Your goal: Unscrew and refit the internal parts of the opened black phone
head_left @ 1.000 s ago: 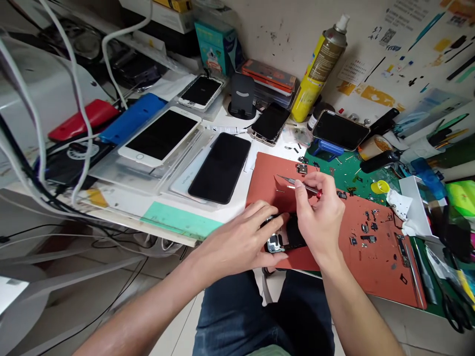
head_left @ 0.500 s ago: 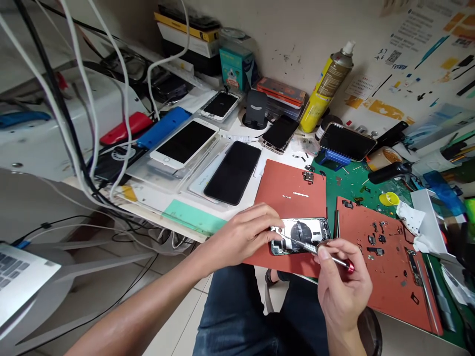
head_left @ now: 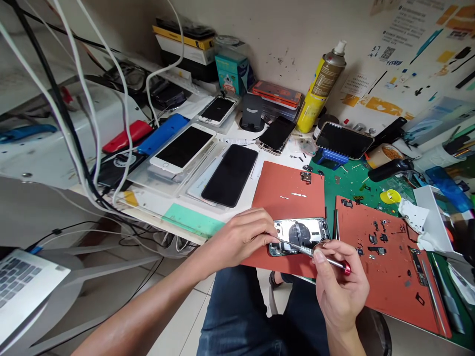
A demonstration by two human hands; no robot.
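Tool (head_left: 306,250), pinched in right hand (head_left: 343,287), now crosses phone housing (head_left: 299,230) instead of bare mat (head_left: 282,184), likely shifting work there; left hand (head_left: 241,236) grip unclear.

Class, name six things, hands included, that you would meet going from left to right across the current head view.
Silver laptop, white-framed phone, left hand, opened phone, right hand, small yellow cap.
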